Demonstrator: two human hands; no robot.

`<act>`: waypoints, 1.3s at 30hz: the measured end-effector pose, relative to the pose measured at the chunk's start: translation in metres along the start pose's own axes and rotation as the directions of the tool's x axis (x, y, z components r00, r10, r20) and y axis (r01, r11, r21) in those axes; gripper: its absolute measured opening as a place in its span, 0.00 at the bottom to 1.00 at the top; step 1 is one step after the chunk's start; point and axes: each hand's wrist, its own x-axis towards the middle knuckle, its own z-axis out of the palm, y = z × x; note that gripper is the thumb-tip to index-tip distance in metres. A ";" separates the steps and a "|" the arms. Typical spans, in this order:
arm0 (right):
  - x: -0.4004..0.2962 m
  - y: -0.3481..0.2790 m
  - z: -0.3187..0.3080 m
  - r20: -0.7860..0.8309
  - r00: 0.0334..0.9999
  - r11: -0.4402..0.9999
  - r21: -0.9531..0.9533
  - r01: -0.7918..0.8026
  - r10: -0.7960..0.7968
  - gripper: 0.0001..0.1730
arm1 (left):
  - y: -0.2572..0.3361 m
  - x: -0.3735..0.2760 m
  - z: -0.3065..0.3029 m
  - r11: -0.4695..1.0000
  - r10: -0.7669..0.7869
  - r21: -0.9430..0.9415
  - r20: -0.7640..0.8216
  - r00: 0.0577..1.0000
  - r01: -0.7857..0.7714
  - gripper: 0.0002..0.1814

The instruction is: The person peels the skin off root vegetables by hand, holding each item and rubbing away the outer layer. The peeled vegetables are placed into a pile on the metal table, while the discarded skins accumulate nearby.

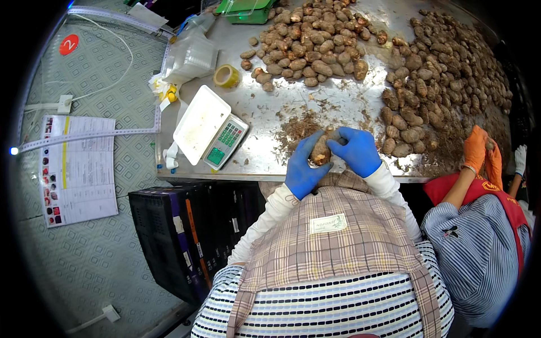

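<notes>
My left hand (305, 164), in a blue glove, is wrapped around a brown, hairy taro corm (320, 153) above the near edge of the metal table. The corm's near end shows a paler, orange-brown patch. My right hand (357, 152), also blue-gloved, pinches the corm's right side between thumb and fingers; its fingertips are partly hidden. Loose brown root fibres (298, 131) lie on the table just beyond my hands. Past them is a heap of cleaner taro corms (312, 46), and to the right spreads a larger heap of rougher corms (448, 72).
A digital scale (211, 129) stands at the left, near tape (226, 76), clear plastic containers (192, 55) and a green container (249, 12). Black crates (169, 236) are stacked below the table edge. At right, a co-worker's orange-gloved hands (475, 148) hold a small corm.
</notes>
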 end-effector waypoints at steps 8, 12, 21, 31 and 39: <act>-0.002 0.006 -0.015 0.027 0.985 0.912 0.374 -0.167 0.170 0.12 | -0.009 0.008 0.000 0.939 -0.119 -0.314 0.090 0.989 0.142 0.43; 0.000 0.001 -0.007 0.041 0.991 0.963 0.232 -0.137 0.131 0.13 | -0.003 0.012 -0.008 0.910 -0.162 -0.381 0.035 0.986 0.163 0.43; 0.017 -0.024 0.001 0.020 1.000 1.000 0.010 -0.012 0.012 0.17 | -0.003 0.022 -0.023 1.000 0.002 -0.003 -0.036 0.999 -0.002 0.39; 0.021 -0.021 0.002 0.040 0.982 0.955 0.226 -0.191 0.186 0.18 | -0.004 0.020 -0.029 0.808 -0.239 -0.553 0.006 0.971 0.203 0.38; 0.010 -0.037 0.030 0.379 0.923 0.789 0.543 -0.286 0.074 0.42 | -0.002 0.020 -0.043 0.822 -0.251 -0.555 -0.152 0.956 0.128 0.38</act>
